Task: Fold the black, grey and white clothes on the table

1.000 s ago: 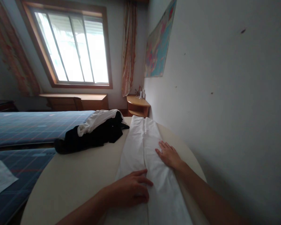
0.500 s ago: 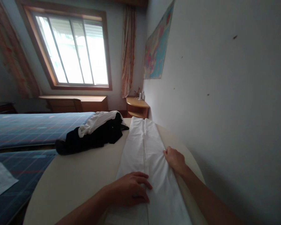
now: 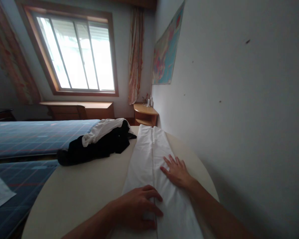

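White trousers (image 3: 142,159) lie lengthwise on a round cream table (image 3: 84,192), their two legs side by side with a narrow seam of space between them. My left hand (image 3: 142,205) rests on the near part, across the gap between the legs, its fingers apart and slightly bent. Farther up, my right hand (image 3: 176,171) lies on the right leg with its fingers spread over the cloth. Neither hand grips the fabric. The near end of the trousers runs out of the bottom of the view.
A pile of black and white clothes (image 3: 102,142) lies at the table's far left edge. Beyond it are plaid mattresses (image 3: 40,139), one with a white sheet (image 3: 0,192) on it. A white wall (image 3: 239,139) stands close on the right. A wooden corner shelf (image 3: 146,109) is at the back.
My right hand has let go of the trousers' right edge, moved left onto the leg and spread its fingers. The left hand's fingers have opened a little and it stays nearly in place.
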Demonstrator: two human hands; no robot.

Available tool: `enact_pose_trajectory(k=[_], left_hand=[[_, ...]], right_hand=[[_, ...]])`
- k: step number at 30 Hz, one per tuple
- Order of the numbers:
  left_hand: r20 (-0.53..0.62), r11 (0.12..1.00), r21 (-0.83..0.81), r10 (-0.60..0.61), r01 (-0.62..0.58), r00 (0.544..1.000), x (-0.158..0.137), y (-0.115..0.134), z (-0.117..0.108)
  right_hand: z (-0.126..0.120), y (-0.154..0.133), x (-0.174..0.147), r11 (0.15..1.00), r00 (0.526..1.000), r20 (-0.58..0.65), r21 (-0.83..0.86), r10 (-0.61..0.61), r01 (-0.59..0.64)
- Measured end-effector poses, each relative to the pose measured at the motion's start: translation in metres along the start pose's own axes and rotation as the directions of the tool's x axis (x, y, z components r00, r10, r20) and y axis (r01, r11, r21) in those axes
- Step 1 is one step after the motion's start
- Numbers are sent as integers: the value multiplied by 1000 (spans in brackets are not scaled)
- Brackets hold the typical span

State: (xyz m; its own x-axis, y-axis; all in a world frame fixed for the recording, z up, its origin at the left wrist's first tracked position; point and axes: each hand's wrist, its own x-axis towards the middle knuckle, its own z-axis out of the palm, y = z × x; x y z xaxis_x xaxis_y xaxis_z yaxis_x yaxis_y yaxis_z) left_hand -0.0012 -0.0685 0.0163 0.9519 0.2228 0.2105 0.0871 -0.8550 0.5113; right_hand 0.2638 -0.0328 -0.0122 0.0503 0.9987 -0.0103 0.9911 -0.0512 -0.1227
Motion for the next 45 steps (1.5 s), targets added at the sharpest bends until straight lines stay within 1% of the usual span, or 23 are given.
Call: enact_pose_trajectory(k=[2,3,7,11,13,15,17,23,30,32,34,37,40,41,43,45], left_hand=[[7,1000,-24,15,-15,1000,0,0,2],[12,999,-34,25,-25,1000,0,-1,3],[20,997,-7,77,-77,997,2,-2,5],[43,991,108,75,-80,996,3,3,3],[59,984,169,48,-58,997,3,7,1],[69,976,215,27,-42,997,2,10,-1],[77,969,245,11,-30,997,1,12,-2],[72,946,323,-13,-11,997,2,15,0],[61,972,228,35,-48,998,3,16,-4],[70,977,208,43,-56,997,4,14,-2],[77,982,179,50,-63,996,4,10,0],[75,987,147,56,-66,996,3,4,4],[58,988,138,66,-73,996,3,0,7],[53,988,135,69,-76,996,3,0,7],[47,988,131,75,-81,996,3,0,8],[47,988,131,75,-80,996,3,0,8]], right_hand=[[0,-6,2,997,997,-40,-24,66,-67],[-1,-10,2,998,997,-48,-24,53,-55],[-1,-29,1,990,993,-8,72,-120,121],[-1,-35,-5,977,984,-34,118,-173,176],[-2,-34,-9,955,965,-47,139,-259,263],[-2,-32,-12,915,930,-69,166,-361,368],[-2,-32,-15,886,906,-99,191,-412,423],[0,-33,-18,870,901,-167,242,-399,430],[-4,-34,-21,815,856,-248,274,-454,511],[-4,-35,-21,819,862,-264,285,-432,498],[-4,-37,-20,838,884,-263,300,-387,456],[-3,-42,-13,878,917,-231,285,-326,384],[-4,-50,1,920,947,-190,249,-259,301],[-5,-54,7,937,962,-176,246,-208,248],[-6,-63,18,964,986,-154,245,-67,104],[-6,-71,28,970,988,-144,240,62,-26]])
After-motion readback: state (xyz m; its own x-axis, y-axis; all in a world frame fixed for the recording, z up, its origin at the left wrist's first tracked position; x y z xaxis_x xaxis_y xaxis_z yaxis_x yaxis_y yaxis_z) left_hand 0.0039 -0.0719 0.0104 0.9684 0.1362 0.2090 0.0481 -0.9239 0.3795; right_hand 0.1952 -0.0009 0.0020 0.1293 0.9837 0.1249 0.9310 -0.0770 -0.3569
